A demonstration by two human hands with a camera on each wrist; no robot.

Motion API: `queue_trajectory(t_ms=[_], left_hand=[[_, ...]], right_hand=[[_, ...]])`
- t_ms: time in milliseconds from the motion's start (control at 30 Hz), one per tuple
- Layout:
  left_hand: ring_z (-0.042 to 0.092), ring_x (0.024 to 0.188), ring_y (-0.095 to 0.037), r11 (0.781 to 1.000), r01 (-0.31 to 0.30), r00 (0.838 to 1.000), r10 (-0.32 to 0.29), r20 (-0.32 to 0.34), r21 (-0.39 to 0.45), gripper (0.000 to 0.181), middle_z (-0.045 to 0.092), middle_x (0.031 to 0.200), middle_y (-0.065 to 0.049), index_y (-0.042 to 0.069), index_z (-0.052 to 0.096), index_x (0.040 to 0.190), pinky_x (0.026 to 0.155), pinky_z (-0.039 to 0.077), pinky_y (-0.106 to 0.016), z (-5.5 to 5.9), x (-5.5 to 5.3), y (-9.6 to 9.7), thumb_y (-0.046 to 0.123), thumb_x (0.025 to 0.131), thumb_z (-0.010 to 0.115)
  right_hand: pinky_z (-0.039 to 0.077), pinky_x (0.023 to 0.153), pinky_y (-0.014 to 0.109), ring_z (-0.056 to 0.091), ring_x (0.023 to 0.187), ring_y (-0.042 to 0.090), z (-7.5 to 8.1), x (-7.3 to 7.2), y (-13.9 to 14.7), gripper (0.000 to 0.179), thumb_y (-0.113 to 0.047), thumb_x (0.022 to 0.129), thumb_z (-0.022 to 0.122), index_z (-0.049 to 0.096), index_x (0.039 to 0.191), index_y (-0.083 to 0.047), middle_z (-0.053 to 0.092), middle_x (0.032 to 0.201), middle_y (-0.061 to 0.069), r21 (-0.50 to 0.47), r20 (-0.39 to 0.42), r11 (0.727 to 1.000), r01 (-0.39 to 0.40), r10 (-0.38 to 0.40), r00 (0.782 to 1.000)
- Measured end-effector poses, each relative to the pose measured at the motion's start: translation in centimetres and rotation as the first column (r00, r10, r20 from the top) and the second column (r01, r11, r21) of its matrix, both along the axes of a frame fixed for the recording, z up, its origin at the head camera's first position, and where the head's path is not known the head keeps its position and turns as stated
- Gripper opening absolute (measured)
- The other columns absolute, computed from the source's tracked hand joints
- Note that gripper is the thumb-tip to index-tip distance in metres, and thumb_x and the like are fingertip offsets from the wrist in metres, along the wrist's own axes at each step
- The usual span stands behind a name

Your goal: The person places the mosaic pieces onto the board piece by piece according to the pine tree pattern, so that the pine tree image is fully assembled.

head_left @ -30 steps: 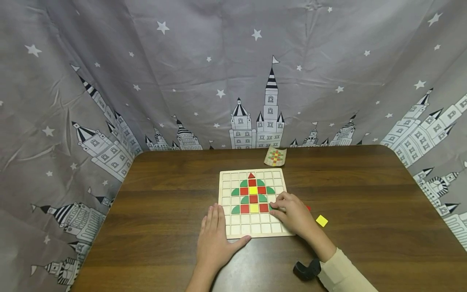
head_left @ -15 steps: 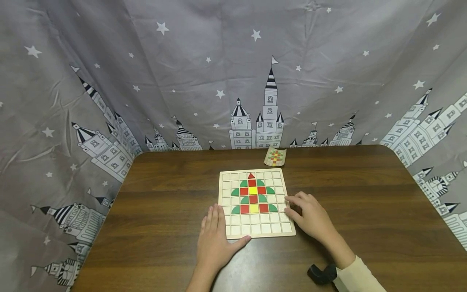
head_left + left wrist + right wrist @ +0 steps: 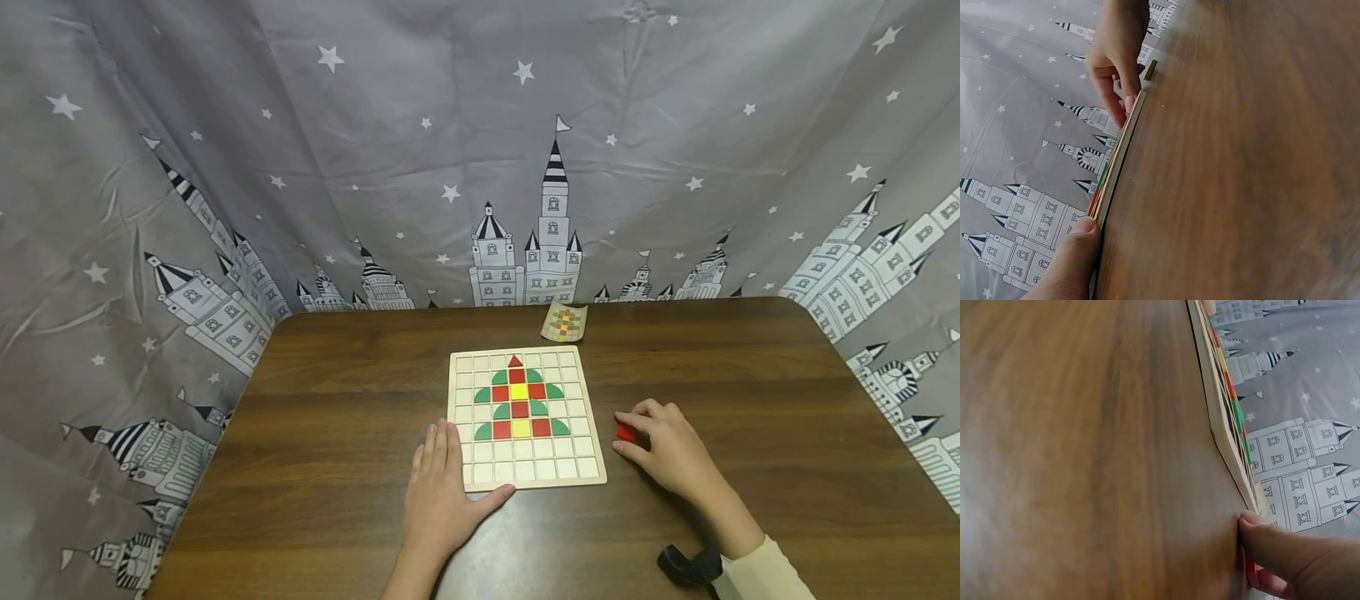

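Note:
A pale wooden grid board [image 3: 534,471] lies on the table with red, yellow and green tiles set in a tree-like pattern. My left hand [image 3: 437,492] rests along its left edge, fingers straight, thumb at the near edge. In the left wrist view that thumb [image 3: 1077,250] touches the board's rim. Right of the board, my right hand [image 3: 667,450] pinches a red tile [image 3: 626,432] between thumb and fingers, low at the tabletop. The right wrist view shows the red tile [image 3: 1250,570] beside the thumb [image 3: 1272,540]; its full outline is hidden.
A small curled pattern card [image 3: 564,323] lies behind the board near the table's back edge. A yellow tile [image 3: 1150,70] sits beyond the board in the left wrist view; the right hand hides it from the head view. A grey castle-print curtain [image 3: 420,167] hangs behind the table.
My right hand released a green quarter-round tile in the board's grid, then moved right, off the board, to the red tile on the table. My left hand stayed in place.

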State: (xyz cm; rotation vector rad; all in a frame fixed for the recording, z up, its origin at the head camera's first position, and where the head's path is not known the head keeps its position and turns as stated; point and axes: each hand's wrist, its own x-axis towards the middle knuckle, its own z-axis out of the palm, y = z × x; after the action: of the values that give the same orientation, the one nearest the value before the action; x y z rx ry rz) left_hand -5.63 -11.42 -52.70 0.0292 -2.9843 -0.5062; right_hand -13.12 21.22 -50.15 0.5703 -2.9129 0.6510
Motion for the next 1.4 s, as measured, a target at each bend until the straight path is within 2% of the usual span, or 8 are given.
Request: queue_trajectory(t_ms=[233, 433, 633, 800, 933, 1067, 1267, 1400], left_hand=[[0.020, 0.154, -0.032, 1.000, 0.000, 1.000, 0.000, 0.000, 0.003, 0.126, 0.024, 0.164, -0.016, 0.000, 0.026, 0.156, 0.124, 0.023, -0.048, 0.0, 0.0, 0.0, 0.090, 0.072, 0.050], [0.020, 0.154, -0.032, 1.000, -0.004, 1.000, 0.004, 0.001, -0.003, 0.126, 0.025, 0.164, -0.016, 0.000, 0.025, 0.156, 0.124, 0.023, -0.047, 0.0, 0.0, 0.0, 0.090, 0.072, 0.051], [0.019, 0.154, -0.031, 1.000, -0.008, 1.000, 0.008, 0.015, 0.000, 0.126, 0.023, 0.164, -0.015, 0.001, 0.024, 0.156, 0.124, 0.022, -0.047, -0.1, -0.1, -0.1, 0.091, 0.071, 0.049], [0.018, 0.154, -0.031, 1.000, -0.012, 1.000, 0.012, 0.016, 0.007, 0.126, 0.023, 0.165, -0.015, 0.001, 0.024, 0.156, 0.124, 0.022, -0.048, -0.1, -0.1, -0.1, 0.091, 0.071, 0.049], [0.018, 0.154, -0.031, 1.000, -0.013, 1.000, 0.013, 0.020, 0.008, 0.126, 0.022, 0.165, -0.014, 0.001, 0.023, 0.157, 0.124, 0.022, -0.047, 0.0, -0.1, -0.1, 0.091, 0.071, 0.049], [0.018, 0.154, -0.031, 1.000, -0.014, 1.000, 0.014, 0.021, 0.007, 0.126, 0.023, 0.165, -0.015, 0.001, 0.024, 0.156, 0.124, 0.022, -0.047, 0.0, -0.1, -0.1, 0.091, 0.071, 0.049], [0.019, 0.154, -0.032, 1.000, -0.013, 1.000, 0.012, 0.022, 0.010, 0.126, 0.023, 0.164, -0.015, 0.001, 0.025, 0.156, 0.124, 0.022, -0.047, 0.1, 0.0, -0.1, 0.091, 0.071, 0.050], [0.019, 0.154, -0.032, 1.000, -0.011, 1.000, 0.010, 0.022, 0.006, 0.126, 0.023, 0.165, -0.015, 0.001, 0.025, 0.156, 0.124, 0.022, -0.048, 0.1, 0.0, -0.1, 0.091, 0.072, 0.048]], right_hand=[[0.048, 0.080, 0.046, 0.056, 0.096, 0.027, 0.1, 0.0, 0.4, 0.047, -0.030, 0.081, 0.082, 0.070, 0.122, -0.009, 0.067, 0.109, 0.006, -0.019, 0.007, 0.999, 0.029, -0.029, 1.000], [0.043, 0.073, 0.037, 0.054, 0.087, 0.019, 0.2, 0.1, 0.5, 0.027, -0.025, 0.080, 0.082, 0.075, 0.105, -0.016, 0.068, 0.102, 0.000, -0.043, -0.002, 0.999, 0.009, -0.009, 1.000], [0.045, 0.076, 0.039, 0.056, 0.086, 0.014, 0.3, 0.0, 0.4, 0.024, -0.023, 0.081, 0.082, 0.069, 0.101, -0.022, 0.068, 0.094, -0.007, -0.049, 0.028, 0.999, -0.004, 0.006, 1.000], [0.044, 0.067, 0.028, 0.053, 0.074, 0.007, 0.6, -0.4, -0.2, 0.020, -0.019, 0.081, 0.082, 0.071, 0.097, -0.022, 0.063, 0.083, -0.010, -0.114, 0.049, 0.993, -0.004, 0.010, 0.999], [0.042, 0.058, 0.021, 0.049, 0.068, 0.006, 0.8, -0.6, -1.4, 0.017, -0.015, 0.083, 0.081, 0.074, 0.098, -0.020, 0.062, 0.080, -0.009, -0.229, 0.088, 0.973, 0.011, 0.009, 0.996], [0.041, 0.056, 0.020, 0.048, 0.066, 0.007, 1.1, -0.8, -3.3, 0.018, -0.016, 0.083, 0.080, 0.075, 0.100, -0.019, 0.061, 0.080, -0.007, -0.300, 0.128, 0.954, 0.011, 0.029, 0.991], [0.039, 0.057, 0.022, 0.048, 0.068, 0.009, 1.5, -0.8, -6.9, 0.017, -0.019, 0.084, 0.079, 0.076, 0.101, -0.019, 0.063, 0.082, -0.006, -0.340, 0.183, 0.941, -0.007, 0.073, 0.980], [0.042, 0.060, 0.022, 0.050, 0.069, 0.008, 1.6, -0.5, -9.3, 0.017, -0.024, 0.084, 0.080, 0.078, 0.101, -0.023, 0.069, 0.090, -0.011, -0.314, 0.193, 0.949, -0.016, 0.080, 0.978]])
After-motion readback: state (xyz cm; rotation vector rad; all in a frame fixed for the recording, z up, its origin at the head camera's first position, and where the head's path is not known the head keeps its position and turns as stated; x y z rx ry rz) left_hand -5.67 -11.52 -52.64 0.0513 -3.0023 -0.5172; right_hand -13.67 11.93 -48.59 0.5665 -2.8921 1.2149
